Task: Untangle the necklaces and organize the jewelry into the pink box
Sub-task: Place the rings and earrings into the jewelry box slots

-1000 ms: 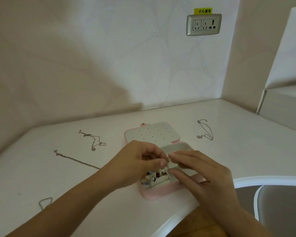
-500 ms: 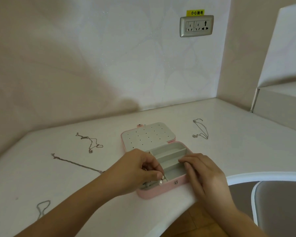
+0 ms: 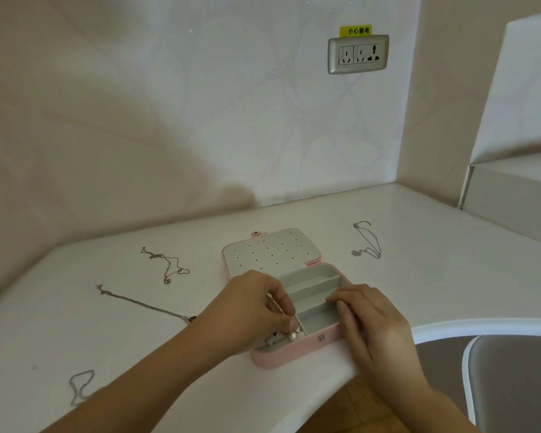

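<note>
Placement step at pink box point(image 3: 297, 354)

Thin chain point(image 3: 273, 300) is pinched in left hand point(image 3: 250, 307) over box's near-left compartment. Right hand point(image 3: 372, 317) is laid flat on box's right rim, nothing held. Chain should be lowered in coils, not dropped, so knots are avoided. Other necklaces point(image 3: 166, 264) lie on surface point(image 3: 450, 276) either side of box.

Pale walls point(image 3: 200, 104) with a faint leaf pattern, meeting at a corner, shadowed toward the left. High up, a silver socket plate point(image 3: 358, 54) under a yellow label point(image 3: 355, 30). Below, a glossy white counter point(image 3: 434, 254). At right, a white cabinet point(image 3: 512, 198), a grey chair point(image 3: 516, 382), a strip of wooden floor point(image 3: 350, 414).
</note>
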